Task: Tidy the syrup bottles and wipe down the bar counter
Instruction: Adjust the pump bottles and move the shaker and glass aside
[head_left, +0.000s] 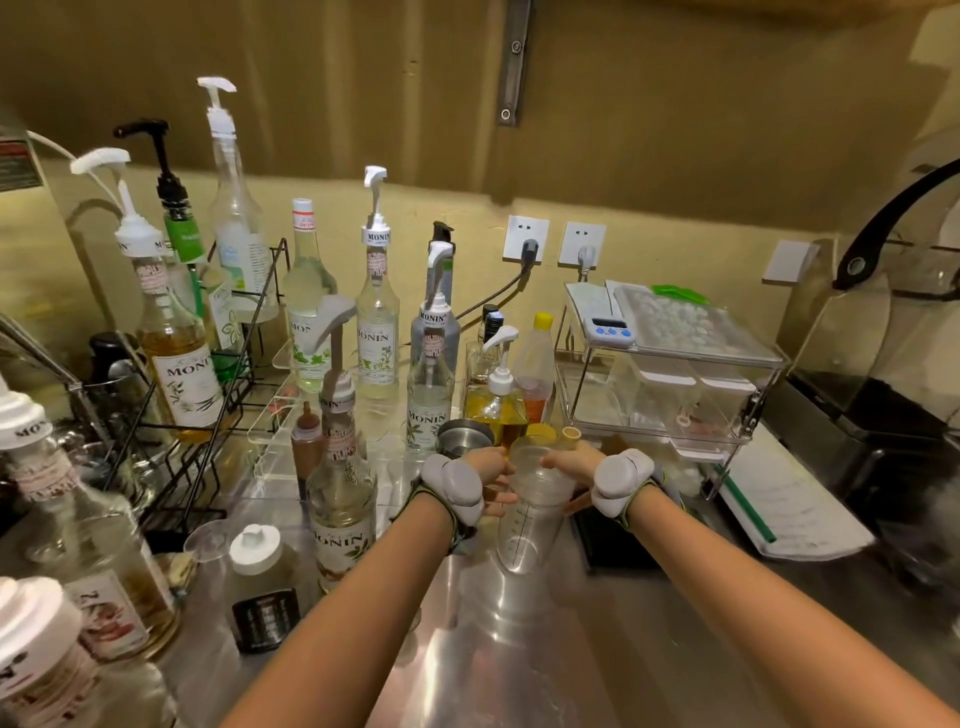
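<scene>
A clear plastic measuring shaker cup (530, 525) with printed scale marks is held above the steel bar counter (519, 649) at centre. My left hand (488, 480) grips its left side and my right hand (569, 465) grips its upper right rim. Both wrists carry grey sensor pods. Several Monin syrup bottles with pumps stand to the left and behind, the nearest (340, 488) just left of my left arm. Another (179, 358) leans in a black wire rack (208, 415).
A yellow-oil pump bottle (498, 410) and a steel cup (462, 436) stand just behind my hands. A clear acrylic shelf (670, 384) with a timer sits at the right, papers (789, 509) beside it. A small squeeze bottle (260, 587) and more bottles crowd the front left.
</scene>
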